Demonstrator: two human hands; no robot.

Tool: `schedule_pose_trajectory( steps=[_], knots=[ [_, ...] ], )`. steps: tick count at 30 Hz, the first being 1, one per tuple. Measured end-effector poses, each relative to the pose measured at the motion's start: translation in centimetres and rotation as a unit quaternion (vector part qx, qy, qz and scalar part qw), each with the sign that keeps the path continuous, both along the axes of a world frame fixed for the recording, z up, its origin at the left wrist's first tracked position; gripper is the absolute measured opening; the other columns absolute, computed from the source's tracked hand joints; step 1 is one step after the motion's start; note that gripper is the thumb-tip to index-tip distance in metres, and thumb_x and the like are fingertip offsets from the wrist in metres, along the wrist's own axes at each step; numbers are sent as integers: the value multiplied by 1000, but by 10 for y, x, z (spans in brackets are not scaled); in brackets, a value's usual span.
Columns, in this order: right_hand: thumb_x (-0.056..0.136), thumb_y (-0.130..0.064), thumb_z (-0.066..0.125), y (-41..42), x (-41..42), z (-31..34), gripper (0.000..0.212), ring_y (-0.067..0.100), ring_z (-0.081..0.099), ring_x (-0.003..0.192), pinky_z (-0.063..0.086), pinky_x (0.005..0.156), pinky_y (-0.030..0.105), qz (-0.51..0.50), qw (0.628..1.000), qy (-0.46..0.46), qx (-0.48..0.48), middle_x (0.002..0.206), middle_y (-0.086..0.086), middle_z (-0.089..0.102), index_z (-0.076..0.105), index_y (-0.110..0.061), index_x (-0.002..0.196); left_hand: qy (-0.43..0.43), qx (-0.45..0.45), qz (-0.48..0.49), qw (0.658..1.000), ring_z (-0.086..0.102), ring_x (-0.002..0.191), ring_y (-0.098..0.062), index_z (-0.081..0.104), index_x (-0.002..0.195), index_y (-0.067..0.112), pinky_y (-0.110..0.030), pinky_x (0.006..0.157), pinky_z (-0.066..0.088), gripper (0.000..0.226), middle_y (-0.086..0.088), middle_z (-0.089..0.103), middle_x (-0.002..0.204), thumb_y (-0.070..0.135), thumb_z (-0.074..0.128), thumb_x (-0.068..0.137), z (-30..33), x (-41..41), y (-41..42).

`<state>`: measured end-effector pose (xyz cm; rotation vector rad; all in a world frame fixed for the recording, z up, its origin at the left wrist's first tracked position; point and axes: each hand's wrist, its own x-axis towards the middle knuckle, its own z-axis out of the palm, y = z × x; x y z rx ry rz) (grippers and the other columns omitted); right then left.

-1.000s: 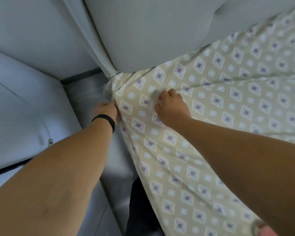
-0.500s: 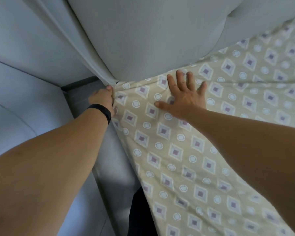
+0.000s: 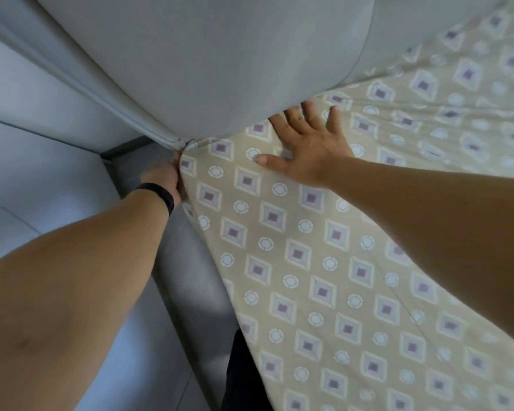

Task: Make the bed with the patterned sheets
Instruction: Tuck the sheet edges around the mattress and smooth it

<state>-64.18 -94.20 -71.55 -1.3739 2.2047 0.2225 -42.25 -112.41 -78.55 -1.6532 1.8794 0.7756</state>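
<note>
Left hand point(image 3: 165, 180) gripped beige diamond-patterned cotton sheet point(image 3: 309, 262) at corner, fingers hidden, probably tucking it. Right hand point(image 3: 306, 146) pressed flat, fingers point(image 3: 307, 109) spread beside grey padded headboard point(image 3: 220, 60), smoothing.

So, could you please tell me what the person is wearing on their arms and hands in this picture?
Both forearms are bare, with no sleeves in view. The left hand has a plain black band around its wrist, smooth and unmarked from this angle. The right hand shows no glove or wristband; whether a finger carries a ring is too unclear to say.
</note>
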Motion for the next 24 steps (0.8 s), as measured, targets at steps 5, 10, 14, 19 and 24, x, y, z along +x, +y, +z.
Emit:
schedule_pose_trajectory(
  steps=[5, 10, 14, 19, 24],
  knots=[
    [98, -72, 14, 85, -3, 30, 77, 20, -13, 156, -5, 126, 48, -50, 997, -50, -12, 169, -6, -14, -1, -32, 162, 35, -78, 75, 994, 50, 132, -31, 49, 138, 5, -39, 107, 44, 42, -15, 55, 139, 23, 57, 101, 32, -5, 36],
    [98, -72, 18, 172, 19, 86, 80, 19, -17, 155, -6, 126, 46, -90, 993, -69, 23, 167, -8, -21, -9, -32, 161, 115, -123, 347, 923, 40, 142, -32, 29, 155, 8, -42, 115, 34, 57, -16, 36, 158, 33, 41, 106, 82, -19, 89],
    [98, -72, 18, 222, 37, 133, 78, 18, -19, 154, -6, 126, 45, -120, 988, -93, 6, 166, -8, -23, -9, -33, 161, 43, -77, 216, 972, 24, 149, -32, 15, 158, 8, -43, 121, 18, 65, -14, 19, 164, 35, 42, 105, 130, -35, 154],
    [102, -58, 32, 335, 57, 172, 71, 22, -13, 156, -3, 127, 46, -239, 966, -92, 24, 169, -3, -16, 7, -30, 162, 57, -12, 43, 997, 43, 133, -39, 36, 149, 11, -51, 107, 41, 52, -16, 38, 152, 32, 46, 102, 171, -65, 268],
    [100, -37, 48, 514, 87, 175, 59, 26, 11, 155, 9, 126, 43, -434, 894, -71, 88, 167, 5, 17, 31, -21, 155, 132, 128, -128, 975, 55, 97, -26, 51, 134, 16, -35, 80, 44, 35, -8, 58, 126, 22, 53, 99, 179, -92, 435]
  ],
)
